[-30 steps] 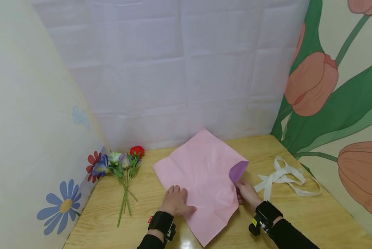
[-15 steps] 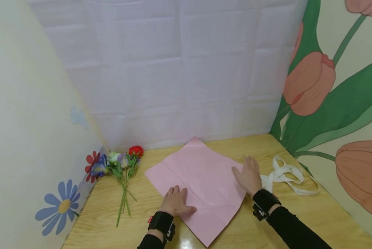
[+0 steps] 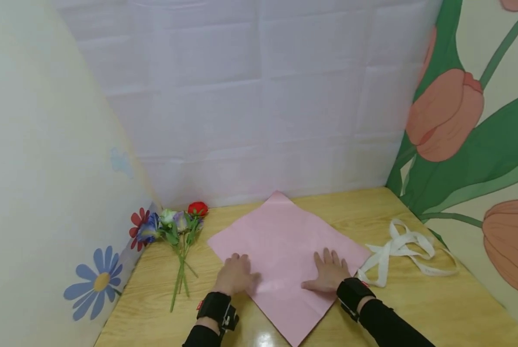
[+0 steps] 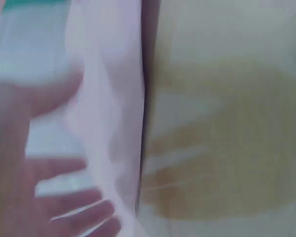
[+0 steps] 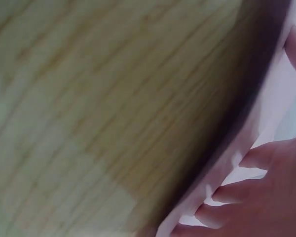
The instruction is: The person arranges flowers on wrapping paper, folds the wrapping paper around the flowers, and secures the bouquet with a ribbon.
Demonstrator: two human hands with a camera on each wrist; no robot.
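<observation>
A square sheet of pink wrapping paper (image 3: 285, 250) lies flat on the wooden counter (image 3: 436, 308), turned like a diamond with one corner toward the back wall and one toward the person. The left hand (image 3: 234, 275) rests palm down on the sheet's left side, near its left edge; its fingers are straight and spread, holding nothing. The right hand (image 3: 328, 272) lies palm down on the sheet's right half, fingers likewise straight and fanned, thumb out toward the middle. Both hands press on the paper and are set apart from each other, with bare pink sheet between them. The blurred left wrist view shows pale fingers (image 4: 74, 217) beside the paper's edge (image 4: 113, 123), with bare wood next to it. The right wrist view shows fingertips (image 5: 232, 190) on the paper where it meets the wood grain. To the left of the sheet, apart from it, a small bunch of artificial flowers (image 3: 176, 226) lies on the counter with stems pointing toward the person; red, white and blue heads show. To the right of the sheet, a loose cream ribbon (image 3: 402, 250) lies in loops, its near end just beside the paper's right corner.
</observation>
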